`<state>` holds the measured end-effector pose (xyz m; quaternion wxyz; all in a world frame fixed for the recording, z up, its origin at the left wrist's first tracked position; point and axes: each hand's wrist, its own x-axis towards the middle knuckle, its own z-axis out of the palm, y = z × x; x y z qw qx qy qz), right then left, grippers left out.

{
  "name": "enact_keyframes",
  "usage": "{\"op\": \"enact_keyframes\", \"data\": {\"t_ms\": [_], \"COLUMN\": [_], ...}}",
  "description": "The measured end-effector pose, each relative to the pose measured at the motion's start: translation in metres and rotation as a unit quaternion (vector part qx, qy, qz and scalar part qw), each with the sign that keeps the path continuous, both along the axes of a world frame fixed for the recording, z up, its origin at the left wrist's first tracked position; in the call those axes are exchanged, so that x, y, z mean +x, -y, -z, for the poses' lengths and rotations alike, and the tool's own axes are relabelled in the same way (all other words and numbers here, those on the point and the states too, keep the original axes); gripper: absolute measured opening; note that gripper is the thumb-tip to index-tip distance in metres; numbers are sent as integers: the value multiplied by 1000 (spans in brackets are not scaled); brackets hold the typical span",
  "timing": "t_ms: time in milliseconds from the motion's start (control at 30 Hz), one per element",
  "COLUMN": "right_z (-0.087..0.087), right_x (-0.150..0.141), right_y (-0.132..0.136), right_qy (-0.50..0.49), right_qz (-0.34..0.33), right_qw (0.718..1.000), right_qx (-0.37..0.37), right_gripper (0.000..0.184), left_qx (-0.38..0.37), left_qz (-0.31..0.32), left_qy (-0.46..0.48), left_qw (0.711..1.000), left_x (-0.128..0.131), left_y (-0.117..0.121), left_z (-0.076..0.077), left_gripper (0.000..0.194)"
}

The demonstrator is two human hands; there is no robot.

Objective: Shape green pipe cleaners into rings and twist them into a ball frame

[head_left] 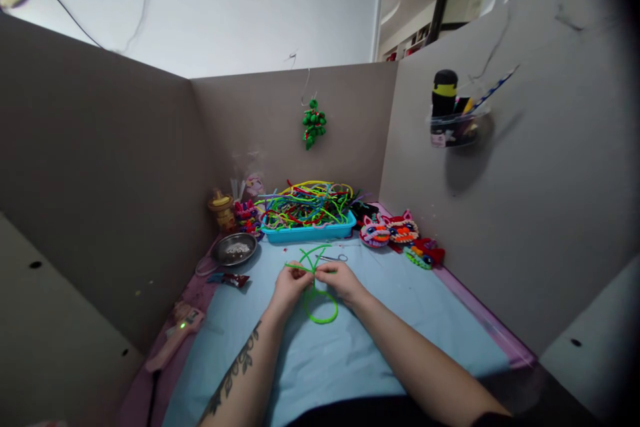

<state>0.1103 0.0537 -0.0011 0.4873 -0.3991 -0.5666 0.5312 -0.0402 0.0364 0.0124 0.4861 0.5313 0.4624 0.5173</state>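
Note:
Both my hands meet over the middle of the blue cloth [370, 340], pinching bright green pipe cleaners [323, 321]. My left hand [290, 287] has thumb and fingers closed on the stems from the left. From the right, my right hand [341, 281] pinches them at nearly the same spot. Below the fingers the green stem bends into a round loop, and several loose ends fan out above. The exact crossing between the fingertips is partly hidden. Just behind my right hand lie small metal scissors [341, 258].
A blue tray [307, 235] heaped with coloured pipe cleaners stands at the back. Finished fuzzy pieces [403, 228] sit to its right. On the left are a metal dish [235, 251], pliers [227, 279] and a pink glue gun [175, 337]. Grey partitions [295, 167] enclose the table.

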Motion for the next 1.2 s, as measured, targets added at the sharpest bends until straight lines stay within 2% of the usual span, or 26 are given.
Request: {"op": "enact_keyframes", "data": {"t_ms": [133,233,367,433,533,633,733,833,900,967,1100,1200], "right_z": [1,0,1,2,4,7,7,6,4,4,2,0], "right_x": [5,6,3,4,9,14,16,15,15,16,19,18], "right_y": [-3,-2,-1,-4,-11,-15,-15,-14,-13,-14,-14,-11], "right_qy": [70,98,45,12,-21,-27,-5,62,101,106,47,31], "right_qz": [57,63,33,60,116,138,144,161,156,133,98,55], "right_qw": [992,983,997,998,993,990,990,983,977,980,993,997], "right_qx": [89,140,56,15,8,3,2,60,102,99,53,48], "right_gripper": [18,16,23,27,31,32,30,25,23,23,24,19], "left_qx": [26,48,36,12,-16,-7,37,64,61,55,34,34], "left_qz": [-44,-39,2,42,78,43,10,-3,-8,-4,8,-7], "left_qy": [-10,-21,-22,-1,-5,-79,-167,-202,-202,-186,-91,-79], "left_qw": [999,998,999,999,997,996,985,977,977,981,995,996], "left_x": [-2,-2,1,1,-2,-7,-13,-21,-25,-27,-23,-19], "left_y": [-2,-3,-1,1,2,0,-4,-7,-7,-6,-3,-1], "left_z": [2,3,4,3,4,7,9,7,4,0,-7,-10], "left_gripper": [23,23,23,25,34,28,17,15,16,19,52,44]}}
